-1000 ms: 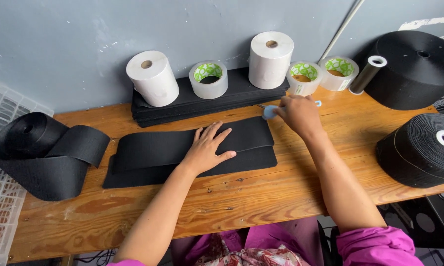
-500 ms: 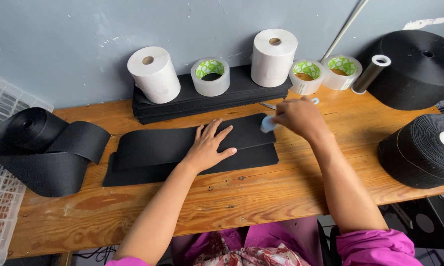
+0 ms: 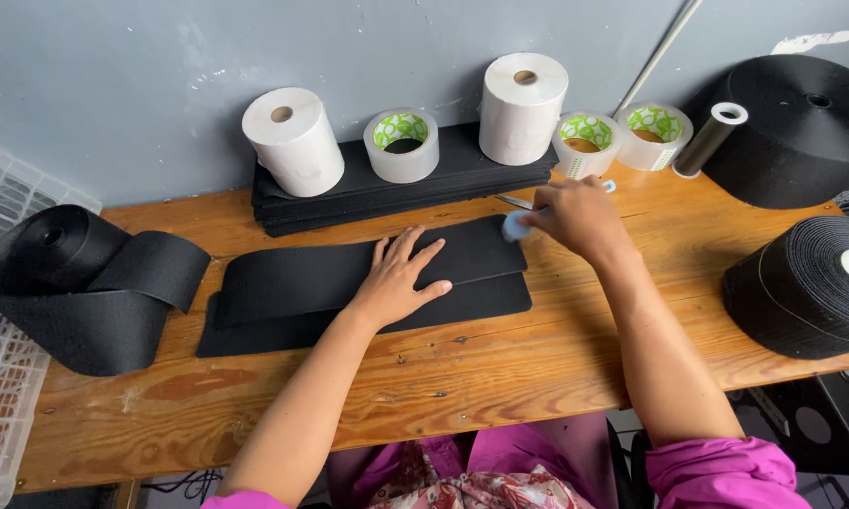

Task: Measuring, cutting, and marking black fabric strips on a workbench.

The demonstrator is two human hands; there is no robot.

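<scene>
Since the earlier frame the right hand (image 3: 580,215) has drawn back from the tape rolls toward the person, bringing a small pale blue object (image 3: 516,225) to the right end of the upper black fabric strip (image 3: 349,271). Its fingers are curled on that object, possibly chalk; the view is too poor to be sure. The left hand (image 3: 398,283) lies flat on the same strip, fingers spread apart. At the left edge a white plastic crate (image 3: 0,396) shows nothing inside.
</scene>
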